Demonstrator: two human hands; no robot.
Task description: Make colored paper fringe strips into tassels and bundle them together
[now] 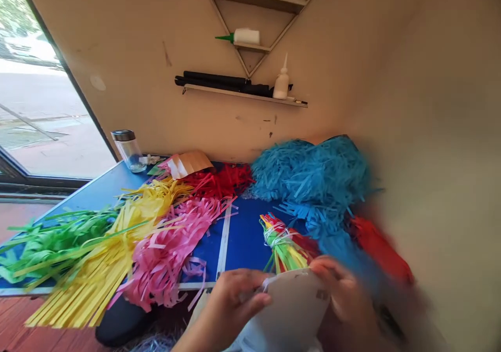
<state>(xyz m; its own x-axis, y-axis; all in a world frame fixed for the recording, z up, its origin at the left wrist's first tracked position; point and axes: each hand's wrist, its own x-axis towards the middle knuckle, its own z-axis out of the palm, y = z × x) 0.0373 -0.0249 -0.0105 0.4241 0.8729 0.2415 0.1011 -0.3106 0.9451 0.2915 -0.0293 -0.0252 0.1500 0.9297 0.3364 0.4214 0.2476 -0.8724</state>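
Note:
Close to me, a greyish-white piece of card (291,305) is held between both hands. My left hand (238,300) pinches at its left edge, with a thin whitish strand by the fingertips. At the upper right corner, the fingers of my right hand (344,289) are closed on the card; this hand is partly blurred. Just beyond the card lies a bundle of multicoloured paper strips (284,245), bound near its end with white string. Below the card, some white material shows, too unclear to name.
On the blue table (245,237) lie fringed papers: green (70,232), yellow (113,258), pink (172,247), red (223,180) and a large blue pile (313,174). A glass jar (129,151) stands at the back left. The wall shelf (242,92) carries a white glue bottle (281,83).

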